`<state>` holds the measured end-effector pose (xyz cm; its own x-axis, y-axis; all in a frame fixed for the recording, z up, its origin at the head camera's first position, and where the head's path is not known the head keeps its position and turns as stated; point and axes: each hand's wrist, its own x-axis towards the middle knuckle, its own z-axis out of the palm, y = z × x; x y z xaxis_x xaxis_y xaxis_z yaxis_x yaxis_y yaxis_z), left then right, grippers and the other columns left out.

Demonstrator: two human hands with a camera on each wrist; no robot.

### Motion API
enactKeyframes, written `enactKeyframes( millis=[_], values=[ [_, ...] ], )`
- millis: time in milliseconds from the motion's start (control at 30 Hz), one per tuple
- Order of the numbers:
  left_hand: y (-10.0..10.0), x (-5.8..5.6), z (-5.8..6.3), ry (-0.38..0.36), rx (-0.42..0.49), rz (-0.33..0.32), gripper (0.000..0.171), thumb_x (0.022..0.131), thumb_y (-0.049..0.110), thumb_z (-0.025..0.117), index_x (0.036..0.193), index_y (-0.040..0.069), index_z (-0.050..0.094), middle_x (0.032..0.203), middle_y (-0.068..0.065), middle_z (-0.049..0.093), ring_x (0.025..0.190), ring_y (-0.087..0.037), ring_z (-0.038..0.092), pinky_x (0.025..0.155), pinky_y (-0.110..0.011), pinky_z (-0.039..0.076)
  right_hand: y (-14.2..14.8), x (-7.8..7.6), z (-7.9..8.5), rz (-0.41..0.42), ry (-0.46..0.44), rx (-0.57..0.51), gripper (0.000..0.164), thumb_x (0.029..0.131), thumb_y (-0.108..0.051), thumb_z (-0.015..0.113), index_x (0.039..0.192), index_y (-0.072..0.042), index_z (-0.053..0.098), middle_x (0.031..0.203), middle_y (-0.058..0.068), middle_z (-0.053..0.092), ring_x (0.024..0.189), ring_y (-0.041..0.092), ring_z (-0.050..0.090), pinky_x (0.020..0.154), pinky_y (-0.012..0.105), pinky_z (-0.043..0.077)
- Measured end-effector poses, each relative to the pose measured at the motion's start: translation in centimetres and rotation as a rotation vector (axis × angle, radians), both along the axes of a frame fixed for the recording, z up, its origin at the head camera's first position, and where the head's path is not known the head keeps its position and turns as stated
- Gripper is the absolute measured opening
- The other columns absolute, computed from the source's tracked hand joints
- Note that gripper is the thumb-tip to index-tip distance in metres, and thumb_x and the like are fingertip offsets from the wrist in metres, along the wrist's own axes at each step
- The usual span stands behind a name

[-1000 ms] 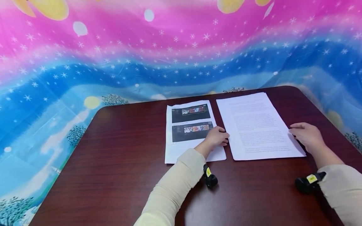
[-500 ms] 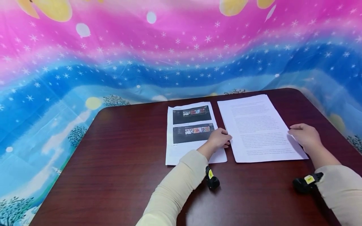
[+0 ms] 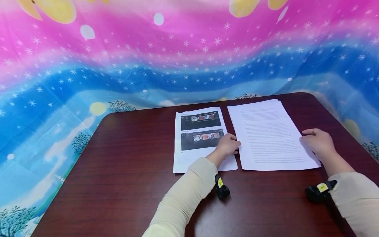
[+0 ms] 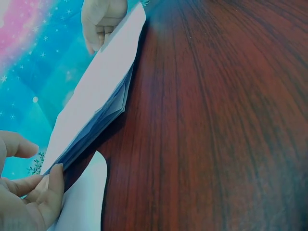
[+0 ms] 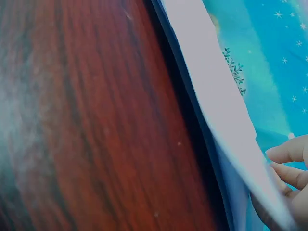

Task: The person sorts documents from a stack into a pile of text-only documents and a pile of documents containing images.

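- Left hand (image 3: 227, 145) and right hand (image 3: 318, 143), apart, grip opposite edges of one paper stack (image 3: 266, 135).
- Dark-red worktop (image 3: 127, 158) beneath; pink-and-blue cloth (image 3: 177, 56) behind.
- Beside: one picture page (image 3: 192, 160).

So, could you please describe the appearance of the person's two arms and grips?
The left sleeve and the right sleeve are pale cream and creased. At their ends sit small, rounded black devices, each with a yellow label, its marks unreadable. The left grip and right grip are ungloved hands.

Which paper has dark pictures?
The paper on the left: it has two dark pictures, while the paper stack on the right shows lines of text.
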<state>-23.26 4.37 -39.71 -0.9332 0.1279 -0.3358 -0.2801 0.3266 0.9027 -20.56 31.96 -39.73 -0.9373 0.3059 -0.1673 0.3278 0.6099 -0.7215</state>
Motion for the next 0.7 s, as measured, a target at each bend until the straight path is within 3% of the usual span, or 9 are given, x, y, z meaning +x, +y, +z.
enactKeyframes(
  millis=[267, 700],
  values=[
    [0.2, 0.1, -0.2, 0.031, 0.069, 0.032, 0.019, 0.077, 0.002, 0.060, 0.094, 0.002, 0.051, 0.071, -0.005, 0.051, 0.061, -0.015, 0.052, 0.059, -0.028, 0.048, 0.5, -0.1, -0.9, 0.022, -0.031, -0.032, 0.060, 0.087, -0.035, 0.044, 0.125, 0.011, 0.031, 0.127, 0.034, 0.024, 0.112, 0.046, 0.023, 0.086, 0.056, 0.024],
    [0.4, -0.1, -0.7, 0.067, 0.140, 0.108, 0.025, 0.074, -0.001, 0.063, 0.096, 0.000, 0.052, 0.072, -0.003, 0.051, 0.063, -0.013, 0.052, 0.060, -0.029, 0.048, 0.3, 0.0, -1.4, -0.020, -0.004, -0.061, 0.053, 0.089, -0.029, 0.045, 0.124, 0.008, 0.033, 0.118, 0.031, 0.036, 0.099, 0.038, 0.039, 0.069, 0.040, 0.038]
  ],
)
